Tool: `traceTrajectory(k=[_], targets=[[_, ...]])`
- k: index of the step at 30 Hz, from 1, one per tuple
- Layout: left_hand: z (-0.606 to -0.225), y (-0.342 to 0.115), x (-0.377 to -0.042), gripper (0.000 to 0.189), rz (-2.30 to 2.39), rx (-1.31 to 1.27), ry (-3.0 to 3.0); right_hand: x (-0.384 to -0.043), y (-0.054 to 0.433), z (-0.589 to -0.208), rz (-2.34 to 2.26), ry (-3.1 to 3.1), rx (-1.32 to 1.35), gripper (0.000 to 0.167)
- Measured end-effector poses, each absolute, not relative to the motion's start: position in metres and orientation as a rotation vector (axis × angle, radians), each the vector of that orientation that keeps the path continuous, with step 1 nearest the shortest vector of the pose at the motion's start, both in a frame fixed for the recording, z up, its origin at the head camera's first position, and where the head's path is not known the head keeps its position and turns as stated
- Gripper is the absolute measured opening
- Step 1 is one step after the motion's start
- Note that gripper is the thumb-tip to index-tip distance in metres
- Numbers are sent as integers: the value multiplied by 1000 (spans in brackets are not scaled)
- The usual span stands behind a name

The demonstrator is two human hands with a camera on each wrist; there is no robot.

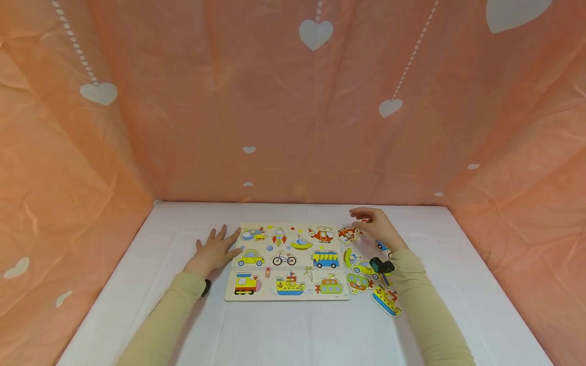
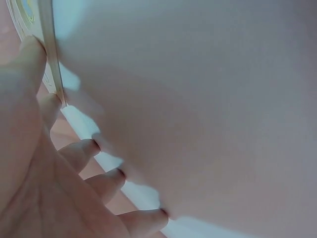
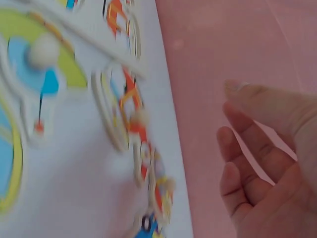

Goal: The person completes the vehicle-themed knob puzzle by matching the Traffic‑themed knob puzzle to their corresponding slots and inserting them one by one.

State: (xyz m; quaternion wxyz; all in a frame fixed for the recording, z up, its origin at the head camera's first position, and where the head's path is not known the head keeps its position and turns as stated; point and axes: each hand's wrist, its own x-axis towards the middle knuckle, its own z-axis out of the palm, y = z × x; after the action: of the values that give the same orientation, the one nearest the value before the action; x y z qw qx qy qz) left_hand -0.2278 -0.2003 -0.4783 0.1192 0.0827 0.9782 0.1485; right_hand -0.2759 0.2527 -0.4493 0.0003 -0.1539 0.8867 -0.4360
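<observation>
Nearest to you, your beige sleeves (image 1: 160, 320) reach forward over the white tabletop (image 1: 274, 335). The ship piece (image 1: 386, 300) lies slanted, just off the near right corner of the wooden puzzle board (image 1: 303, 258). The board lies flat between your forearms; its nearest row of pictures shows a train, a ship and a submarine, its middle row a car, a bicycle and a bus, and its farthest row an airplane, a rocket, a flying saucer and a helicopter. Beside its right edge, going away from you, lie the submarine piece (image 1: 358, 283), the car piece (image 1: 366, 268), the flying saucer piece (image 1: 351, 258) and the helicopter piece (image 1: 350, 235). Your left hand (image 1: 218, 250) is spread wide and grasps nothing, its thumb and forefinger at the board's left edge, the other fingertips on the tabletop. Your right hand (image 1: 377, 226), loosely bent with the thumb apart from the fingers, is empty near the helicopter piece. A red-marked piece by that hand is partly covered, and its picture cannot be told with confidence. Behind hangs a salmon-coloured cloth (image 1: 284, 112) with white hearts.
</observation>
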Motion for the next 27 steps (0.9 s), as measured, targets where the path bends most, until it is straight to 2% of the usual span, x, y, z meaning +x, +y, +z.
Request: traceTrajectory(k=[12, 27], targets=[[-476, -200, -228, 71, 436, 239, 2856, -281, 286, -465, -1397, 2789, -325, 37], [-475, -204, -228, 70, 423, 253, 2858, -280, 287, -475, -1433, 2793, -212, 36]])
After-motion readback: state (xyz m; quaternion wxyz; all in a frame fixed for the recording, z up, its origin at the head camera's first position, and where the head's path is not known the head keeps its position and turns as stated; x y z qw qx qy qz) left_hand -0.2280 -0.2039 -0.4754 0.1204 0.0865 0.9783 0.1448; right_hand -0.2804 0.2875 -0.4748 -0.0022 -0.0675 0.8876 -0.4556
